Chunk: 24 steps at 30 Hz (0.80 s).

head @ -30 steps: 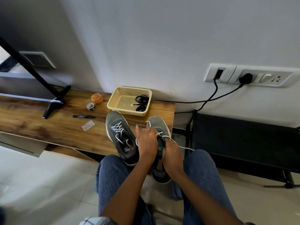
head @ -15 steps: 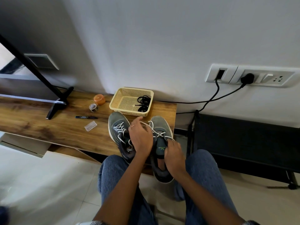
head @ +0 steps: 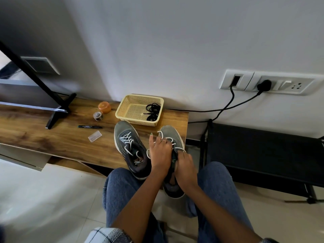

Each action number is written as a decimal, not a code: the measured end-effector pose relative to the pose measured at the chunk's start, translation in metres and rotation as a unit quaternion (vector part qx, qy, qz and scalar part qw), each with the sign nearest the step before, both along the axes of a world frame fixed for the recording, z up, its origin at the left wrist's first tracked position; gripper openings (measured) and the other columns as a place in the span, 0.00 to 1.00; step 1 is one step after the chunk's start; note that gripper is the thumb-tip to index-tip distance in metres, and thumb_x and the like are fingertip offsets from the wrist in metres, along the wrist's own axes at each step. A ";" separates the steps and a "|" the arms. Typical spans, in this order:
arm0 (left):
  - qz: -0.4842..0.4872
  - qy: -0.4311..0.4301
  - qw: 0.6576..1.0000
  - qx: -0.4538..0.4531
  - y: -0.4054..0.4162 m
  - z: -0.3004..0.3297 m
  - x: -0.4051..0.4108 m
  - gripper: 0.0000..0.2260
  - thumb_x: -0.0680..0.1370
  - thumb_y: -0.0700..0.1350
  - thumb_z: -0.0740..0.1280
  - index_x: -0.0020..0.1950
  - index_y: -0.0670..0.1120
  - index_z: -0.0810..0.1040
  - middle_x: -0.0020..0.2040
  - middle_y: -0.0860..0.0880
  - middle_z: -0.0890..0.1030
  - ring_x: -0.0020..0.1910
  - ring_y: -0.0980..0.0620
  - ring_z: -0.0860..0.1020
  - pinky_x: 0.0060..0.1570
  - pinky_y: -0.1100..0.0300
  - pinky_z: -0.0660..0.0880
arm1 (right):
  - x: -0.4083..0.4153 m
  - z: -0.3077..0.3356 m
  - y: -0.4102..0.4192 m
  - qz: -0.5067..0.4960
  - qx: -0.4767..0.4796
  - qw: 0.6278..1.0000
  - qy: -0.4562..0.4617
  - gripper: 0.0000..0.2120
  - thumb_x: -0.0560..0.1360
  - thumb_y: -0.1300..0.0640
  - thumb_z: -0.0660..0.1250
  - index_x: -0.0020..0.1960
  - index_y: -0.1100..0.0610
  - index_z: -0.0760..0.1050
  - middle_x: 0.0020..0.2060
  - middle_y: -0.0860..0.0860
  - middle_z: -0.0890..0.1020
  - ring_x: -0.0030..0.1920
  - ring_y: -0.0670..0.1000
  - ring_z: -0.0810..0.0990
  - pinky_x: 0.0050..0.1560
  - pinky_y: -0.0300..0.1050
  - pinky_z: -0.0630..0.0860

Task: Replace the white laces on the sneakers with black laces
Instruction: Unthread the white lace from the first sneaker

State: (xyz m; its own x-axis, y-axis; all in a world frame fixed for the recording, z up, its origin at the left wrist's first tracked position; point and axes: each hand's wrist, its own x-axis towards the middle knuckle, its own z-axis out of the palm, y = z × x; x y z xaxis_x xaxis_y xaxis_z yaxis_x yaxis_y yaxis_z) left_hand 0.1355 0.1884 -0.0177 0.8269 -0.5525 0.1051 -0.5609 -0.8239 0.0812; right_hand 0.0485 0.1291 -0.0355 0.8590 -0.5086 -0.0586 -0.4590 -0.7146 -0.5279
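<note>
On the right sneaker (head: 172,137), the left hand (head: 160,153) has shifted forward, fingers (head: 151,140) loosely hooking the white lace (head: 164,135) while the right hand (head: 184,165) grips the tongue, so unlacing continues.
</note>
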 end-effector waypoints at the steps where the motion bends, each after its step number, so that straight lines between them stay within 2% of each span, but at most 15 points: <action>1: 0.009 -0.006 1.000 -0.007 -0.001 -0.001 0.001 0.05 0.77 0.46 0.67 0.48 0.47 0.82 0.47 0.49 0.83 0.59 0.48 0.76 0.72 0.44 0.54 | 0.000 0.001 0.000 0.003 0.006 1.000 0.006 0.17 0.77 0.60 0.64 0.65 0.58 0.70 0.59 0.54 0.75 0.60 0.54 0.72 0.55 0.48 0.75; 5: 0.103 0.017 0.986 -0.126 0.001 -0.002 0.001 0.06 0.79 0.48 0.64 0.50 0.48 0.79 0.45 0.50 0.82 0.54 0.49 0.77 0.72 0.47 0.50 | -0.002 0.005 -0.002 0.010 0.034 0.999 0.017 0.24 0.72 0.62 0.70 0.66 0.59 0.68 0.60 0.55 0.73 0.61 0.55 0.70 0.58 0.49 0.74; 7: 0.181 0.038 0.957 -0.223 0.003 0.004 0.003 0.05 0.79 0.46 0.63 0.49 0.48 0.78 0.43 0.50 0.81 0.48 0.49 0.77 0.70 0.48 0.57 | -0.002 0.005 -0.002 0.009 0.017 1.000 0.015 0.23 0.73 0.63 0.67 0.67 0.59 0.68 0.59 0.55 0.74 0.61 0.55 0.70 0.57 0.48 0.74; 9: 0.250 0.047 0.906 -0.338 0.006 0.014 0.009 0.04 0.79 0.44 0.64 0.48 0.46 0.77 0.40 0.50 0.80 0.42 0.48 0.76 0.60 0.48 0.69 | -0.001 0.004 -0.001 -0.006 0.018 1.000 0.008 0.20 0.76 0.64 0.62 0.68 0.59 0.68 0.59 0.56 0.74 0.61 0.55 0.71 0.56 0.48 0.74; 11: 0.304 0.061 0.846 -0.434 0.009 0.024 0.015 0.04 0.79 0.42 0.63 0.50 0.45 0.76 0.41 0.51 0.78 0.42 0.47 0.77 0.46 0.52 0.71 | 0.000 0.004 0.000 -0.018 0.026 0.999 0.000 0.18 0.77 0.65 0.59 0.66 0.60 0.69 0.58 0.57 0.75 0.60 0.56 0.72 0.54 0.48 0.73; 12: 0.330 0.068 0.815 -0.471 0.009 0.029 0.017 0.04 0.80 0.42 0.62 0.51 0.45 0.76 0.42 0.52 0.78 0.43 0.48 0.77 0.44 0.55 0.70 | 0.001 0.005 0.001 -0.019 0.025 0.999 -0.002 0.17 0.77 0.65 0.59 0.66 0.61 0.70 0.57 0.57 0.75 0.59 0.56 0.72 0.54 0.48 0.73; 14: 0.376 0.080 0.754 -0.532 0.009 0.034 0.021 0.05 0.80 0.42 0.61 0.53 0.44 0.75 0.44 0.52 0.77 0.46 0.49 0.77 0.45 0.59 0.69 | 0.000 0.006 0.002 -0.020 0.022 1.000 -0.002 0.16 0.78 0.64 0.58 0.65 0.60 0.70 0.57 0.57 0.75 0.58 0.56 0.73 0.53 0.48 0.73; 15: 0.387 0.080 0.735 -0.551 0.008 0.034 0.022 0.05 0.80 0.41 0.61 0.53 0.44 0.75 0.45 0.51 0.77 0.47 0.49 0.77 0.47 0.59 0.69 | 0.000 0.006 0.002 -0.021 0.021 1.000 0.001 0.16 0.78 0.64 0.58 0.65 0.60 0.70 0.57 0.57 0.75 0.58 0.56 0.73 0.52 0.48 0.73; 16: 0.391 0.077 0.732 -0.553 0.008 0.033 0.021 0.05 0.80 0.41 0.61 0.53 0.45 0.75 0.47 0.49 0.78 0.49 0.47 0.78 0.49 0.56 0.70 | 0.000 0.006 0.001 -0.021 0.021 1.000 0.006 0.16 0.78 0.64 0.58 0.65 0.60 0.70 0.57 0.57 0.75 0.58 0.56 0.73 0.52 0.47 0.73; 17: 0.390 0.069 0.746 -0.535 0.008 0.031 0.019 0.06 0.79 0.40 0.61 0.53 0.46 0.75 0.49 0.47 0.80 0.52 0.45 0.77 0.54 0.52 0.70 | 0.000 0.006 0.001 -0.022 0.021 0.999 0.010 0.16 0.78 0.64 0.58 0.65 0.60 0.70 0.58 0.57 0.74 0.58 0.55 0.73 0.53 0.47 0.73; 18: 0.385 0.055 0.773 -0.501 0.007 0.029 0.016 0.08 0.78 0.39 0.62 0.56 0.46 0.75 0.52 0.45 0.80 0.55 0.43 0.76 0.60 0.49 0.67 | 0.000 0.005 0.000 -0.022 0.019 0.999 0.015 0.16 0.78 0.63 0.57 0.65 0.59 0.70 0.58 0.56 0.74 0.58 0.55 0.73 0.53 0.47 0.73; 20: 0.339 0.032 0.847 -0.408 0.007 0.024 0.010 0.14 0.76 0.39 0.65 0.62 0.46 0.74 0.61 0.46 0.77 0.65 0.44 0.70 0.70 0.47 0.56 | 0.001 0.005 0.000 -0.019 0.015 1.000 0.019 0.16 0.78 0.64 0.57 0.65 0.59 0.69 0.58 0.56 0.74 0.59 0.55 0.72 0.53 0.47 0.73; 22: 0.228 0.023 0.923 -0.310 0.008 0.019 0.003 0.16 0.75 0.42 0.67 0.63 0.48 0.74 0.66 0.49 0.74 0.70 0.46 0.65 0.71 0.48 0.48 | 0.001 0.005 0.000 -0.016 0.013 1.000 0.014 0.15 0.78 0.64 0.58 0.64 0.60 0.70 0.57 0.56 0.75 0.59 0.55 0.72 0.53 0.48 0.74; 24: 0.093 0.027 0.971 -0.217 0.009 0.010 -0.001 0.12 0.74 0.44 0.68 0.58 0.50 0.79 0.65 0.51 0.75 0.70 0.46 0.65 0.72 0.48 0.46 | 0.001 0.005 0.001 -0.016 0.010 1.000 0.006 0.14 0.78 0.64 0.59 0.63 0.60 0.71 0.56 0.56 0.76 0.58 0.55 0.72 0.53 0.48 0.75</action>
